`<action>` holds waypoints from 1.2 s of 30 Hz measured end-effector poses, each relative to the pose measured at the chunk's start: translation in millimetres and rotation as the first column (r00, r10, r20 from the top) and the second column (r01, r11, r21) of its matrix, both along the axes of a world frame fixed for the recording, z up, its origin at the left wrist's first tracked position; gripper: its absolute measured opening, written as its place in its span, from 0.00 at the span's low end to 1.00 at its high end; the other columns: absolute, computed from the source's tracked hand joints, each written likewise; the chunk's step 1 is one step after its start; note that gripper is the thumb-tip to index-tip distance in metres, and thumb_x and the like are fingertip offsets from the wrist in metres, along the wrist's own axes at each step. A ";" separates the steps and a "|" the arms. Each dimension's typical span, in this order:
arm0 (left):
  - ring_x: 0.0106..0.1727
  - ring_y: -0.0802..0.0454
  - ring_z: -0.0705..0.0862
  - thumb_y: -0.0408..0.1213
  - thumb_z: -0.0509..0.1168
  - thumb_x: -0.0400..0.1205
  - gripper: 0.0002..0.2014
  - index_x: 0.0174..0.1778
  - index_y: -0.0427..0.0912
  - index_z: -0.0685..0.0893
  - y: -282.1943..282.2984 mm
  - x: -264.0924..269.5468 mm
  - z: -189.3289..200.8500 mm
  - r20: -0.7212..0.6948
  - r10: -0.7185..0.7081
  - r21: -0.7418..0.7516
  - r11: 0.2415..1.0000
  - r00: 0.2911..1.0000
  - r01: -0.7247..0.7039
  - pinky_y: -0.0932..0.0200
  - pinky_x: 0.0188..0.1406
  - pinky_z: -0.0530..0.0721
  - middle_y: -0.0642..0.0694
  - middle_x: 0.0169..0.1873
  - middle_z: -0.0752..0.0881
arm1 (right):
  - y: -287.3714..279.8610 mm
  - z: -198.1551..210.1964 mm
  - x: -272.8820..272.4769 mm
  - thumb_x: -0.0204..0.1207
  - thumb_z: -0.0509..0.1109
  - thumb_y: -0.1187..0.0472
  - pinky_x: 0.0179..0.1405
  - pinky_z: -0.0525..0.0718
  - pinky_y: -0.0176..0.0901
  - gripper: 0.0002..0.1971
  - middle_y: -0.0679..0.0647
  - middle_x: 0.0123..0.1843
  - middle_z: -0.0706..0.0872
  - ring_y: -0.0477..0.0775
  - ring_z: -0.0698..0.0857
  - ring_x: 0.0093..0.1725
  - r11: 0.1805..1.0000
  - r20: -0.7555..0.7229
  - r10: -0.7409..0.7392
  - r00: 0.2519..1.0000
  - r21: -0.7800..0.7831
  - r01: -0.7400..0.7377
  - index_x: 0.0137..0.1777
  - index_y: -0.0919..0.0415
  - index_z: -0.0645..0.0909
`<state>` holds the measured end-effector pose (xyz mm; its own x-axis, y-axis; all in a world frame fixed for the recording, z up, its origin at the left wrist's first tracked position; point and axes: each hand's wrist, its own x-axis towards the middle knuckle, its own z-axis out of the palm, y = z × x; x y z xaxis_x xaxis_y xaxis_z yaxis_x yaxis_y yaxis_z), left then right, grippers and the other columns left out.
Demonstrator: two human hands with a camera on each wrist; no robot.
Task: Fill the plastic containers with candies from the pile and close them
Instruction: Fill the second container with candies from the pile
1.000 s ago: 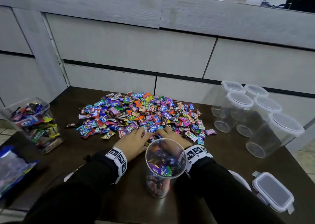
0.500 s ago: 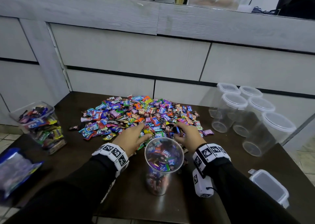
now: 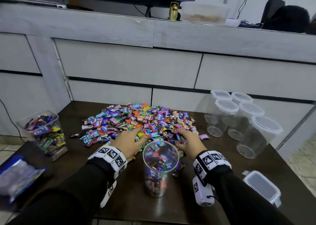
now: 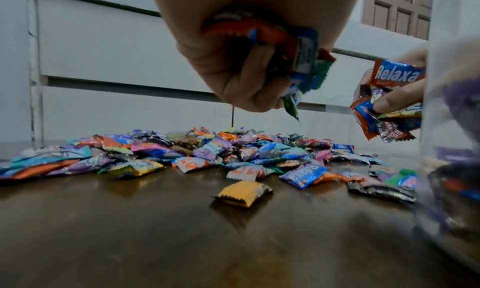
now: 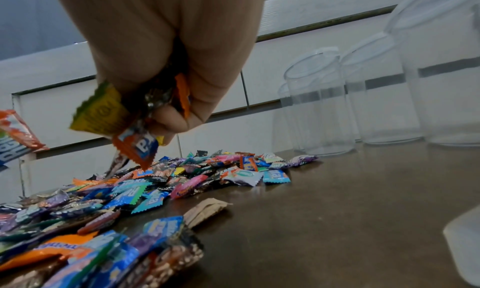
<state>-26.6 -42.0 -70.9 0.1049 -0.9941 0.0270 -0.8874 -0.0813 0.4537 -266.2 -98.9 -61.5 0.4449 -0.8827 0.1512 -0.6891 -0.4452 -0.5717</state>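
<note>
A heap of bright wrapped candies [image 3: 136, 122] covers the middle of the dark table [image 3: 68, 182]. In front of it stands a clear round container [image 3: 159, 166], open at the top and partly filled. My left hand [image 3: 131, 140] hovers just left of its rim, fingers curled round a fistful of candies [image 4: 293, 56]. My right hand [image 3: 186, 141] is just right of the rim and grips its own bunch of candies [image 5: 135, 136]. Both fists hang a little above the pile [image 4: 182, 157].
Several lidded empty clear containers [image 3: 239, 120] stand at the right. A loose lid [image 3: 261, 188] lies at the near right edge. A square tub of candies [image 3: 45, 134] sits at the left, a blue bag [image 3: 18, 177] beside it. Grey drawers rise behind the table.
Both hands have drawn apart from in front of the container, closed on candies at the pile's near edge and lifted. The head view has tilted up.
</note>
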 end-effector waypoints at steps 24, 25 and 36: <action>0.42 0.50 0.81 0.50 0.59 0.85 0.14 0.58 0.44 0.79 41.6 -50.8 94.5 0.126 -0.327 -0.374 0.859 0.937 0.350 0.53 0.44 0.79 0.47 0.44 0.85 | 7.0 28.9 -5.8 0.73 0.73 0.65 0.41 0.71 0.39 0.07 0.54 0.45 0.86 0.53 0.82 0.46 0.987 0.207 -0.109 0.972 -0.097 0.131 0.51 0.63 0.83; 0.45 0.48 0.82 0.50 0.58 0.85 0.14 0.57 0.45 0.79 43.8 -53.6 93.0 0.187 -0.349 -0.347 0.851 0.918 0.394 0.52 0.44 0.80 0.47 0.45 0.84 | 8.0 30.4 -6.1 0.73 0.73 0.65 0.41 0.71 0.38 0.07 0.54 0.45 0.86 0.52 0.82 0.46 0.988 0.220 -0.103 0.970 -0.093 0.126 0.50 0.63 0.83; 0.33 0.50 0.70 0.49 0.56 0.82 0.14 0.58 0.46 0.76 46.8 -65.6 84.9 0.476 -0.411 -0.194 0.813 0.777 0.549 0.57 0.30 0.64 0.52 0.33 0.69 | 18.8 44.7 -2.0 0.74 0.73 0.65 0.56 0.82 0.47 0.13 0.56 0.52 0.89 0.55 0.86 0.54 0.993 0.340 -0.063 0.938 -0.070 0.092 0.58 0.65 0.83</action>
<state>-92.2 4.7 14.0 -0.4725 -0.8401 0.2664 -0.8739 0.4858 -0.0179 -268.2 -80.1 -16.8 0.2857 -0.8902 0.3549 -0.4972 -0.4543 -0.7392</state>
